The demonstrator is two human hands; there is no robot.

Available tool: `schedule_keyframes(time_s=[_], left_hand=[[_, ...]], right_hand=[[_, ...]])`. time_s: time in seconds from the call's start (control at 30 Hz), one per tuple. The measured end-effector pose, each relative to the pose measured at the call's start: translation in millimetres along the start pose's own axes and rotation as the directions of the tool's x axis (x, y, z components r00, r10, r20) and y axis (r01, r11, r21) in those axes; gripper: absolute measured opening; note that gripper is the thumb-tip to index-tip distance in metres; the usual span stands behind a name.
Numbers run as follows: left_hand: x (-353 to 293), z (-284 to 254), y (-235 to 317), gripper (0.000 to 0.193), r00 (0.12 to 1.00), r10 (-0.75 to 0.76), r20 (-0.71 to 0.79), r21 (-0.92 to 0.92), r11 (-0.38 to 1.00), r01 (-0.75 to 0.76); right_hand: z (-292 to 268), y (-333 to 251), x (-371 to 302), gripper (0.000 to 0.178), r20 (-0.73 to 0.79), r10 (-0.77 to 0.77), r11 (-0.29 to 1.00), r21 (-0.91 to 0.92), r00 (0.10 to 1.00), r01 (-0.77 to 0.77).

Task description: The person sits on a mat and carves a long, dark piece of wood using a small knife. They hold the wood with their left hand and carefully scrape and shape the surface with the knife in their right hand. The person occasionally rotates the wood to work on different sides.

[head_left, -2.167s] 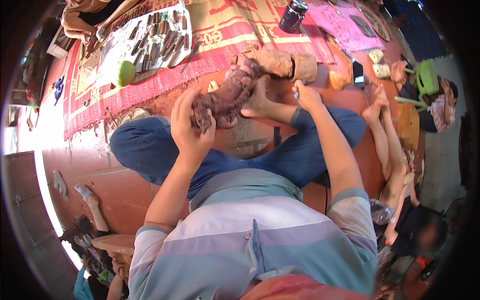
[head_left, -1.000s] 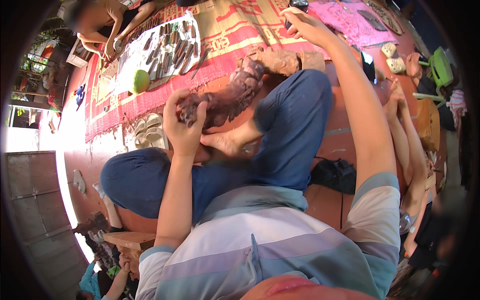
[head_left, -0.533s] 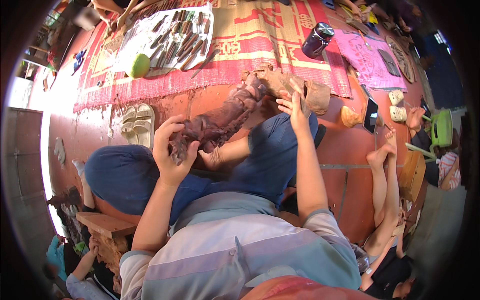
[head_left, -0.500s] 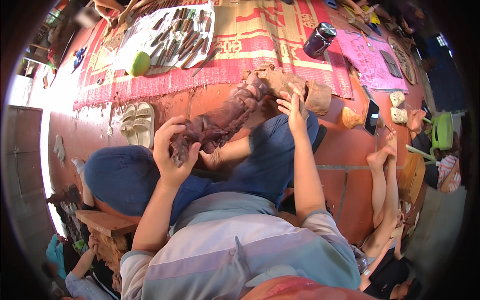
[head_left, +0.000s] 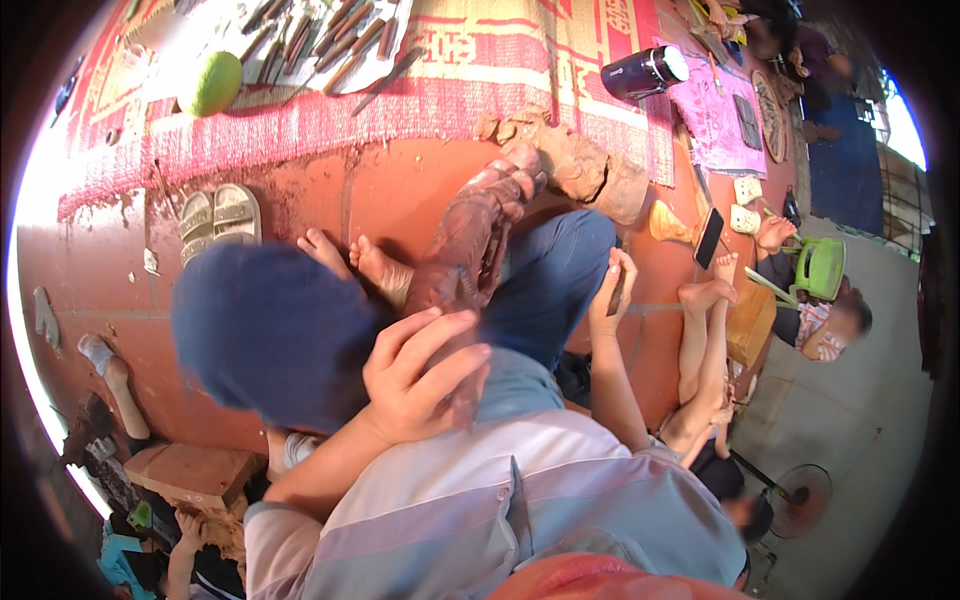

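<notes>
A long reddish-brown wood carving (head_left: 465, 235) slants from my lap toward the floor ahead. Its far end leans on a rough, cracked piece of tan wood (head_left: 600, 180). My left hand (head_left: 425, 375) is closed round the carving's near end, fingers over the top and close to my shirt. Off to the right, beside my raised knee, my right hand (head_left: 612, 290) is closed with the fingers curled up. A narrow dark thing shows at those fingers, too small to name.
Several carving tools (head_left: 340, 45) lie on a white sheet near a round green fruit (head_left: 210, 84). A dark flask (head_left: 645, 73) stands on the red mat (head_left: 450, 110). Sandals (head_left: 222, 218), a phone (head_left: 709, 238) and a wooden block (head_left: 190, 474) lie around. Other people sit at both sides.
My left hand has drawn the carving's near end back toward my body and right, turning it more lengthwise. My right hand, earlier spread beside the tan wood, has moved lower and curled. The view has shifted.
</notes>
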State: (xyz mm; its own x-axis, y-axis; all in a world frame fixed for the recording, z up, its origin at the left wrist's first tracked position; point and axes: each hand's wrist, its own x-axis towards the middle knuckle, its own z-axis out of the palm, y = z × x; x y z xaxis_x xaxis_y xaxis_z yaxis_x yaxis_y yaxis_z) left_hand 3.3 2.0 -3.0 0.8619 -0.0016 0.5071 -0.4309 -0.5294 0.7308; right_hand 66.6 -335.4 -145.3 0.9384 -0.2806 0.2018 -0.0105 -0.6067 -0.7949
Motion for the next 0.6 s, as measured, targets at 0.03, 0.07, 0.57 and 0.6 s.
schedule_keyframes(time_s=[0.03, 0.07, 0.57, 0.6], left_hand=[[-2.2, -3.3, -6.6, 0.035, 1.000, 0.019, 0.021, -0.031, 0.999, -0.018], [1.4, -8.5, -9.1, 0.038, 0.999, 0.022, 0.039, -0.057, 0.998, -0.020], [15.7, -18.6, -9.7, 0.042, 0.993, 0.088, 0.084, -0.202, 0.977, -0.070], [14.5, -10.4, -17.9, 0.039, 0.991, 0.124, 0.055, -0.193, 0.975, -0.112]], right_hand=[[-6.8, 2.0, -2.2, 0.033, -0.002, 0.067, 0.997, 0.039, 0.998, -0.067], [-7.6, -3.9, 1.1, 0.034, -0.002, 0.145, 0.988, 0.049, 0.989, -0.144], [93.6, -156.2, 22.6, 0.053, 0.129, 0.309, 0.786, 0.523, 0.942, -0.330], [106.4, -108.1, 17.4, 0.052, 0.119, 0.279, 0.710, 0.643, 0.953, -0.288]])
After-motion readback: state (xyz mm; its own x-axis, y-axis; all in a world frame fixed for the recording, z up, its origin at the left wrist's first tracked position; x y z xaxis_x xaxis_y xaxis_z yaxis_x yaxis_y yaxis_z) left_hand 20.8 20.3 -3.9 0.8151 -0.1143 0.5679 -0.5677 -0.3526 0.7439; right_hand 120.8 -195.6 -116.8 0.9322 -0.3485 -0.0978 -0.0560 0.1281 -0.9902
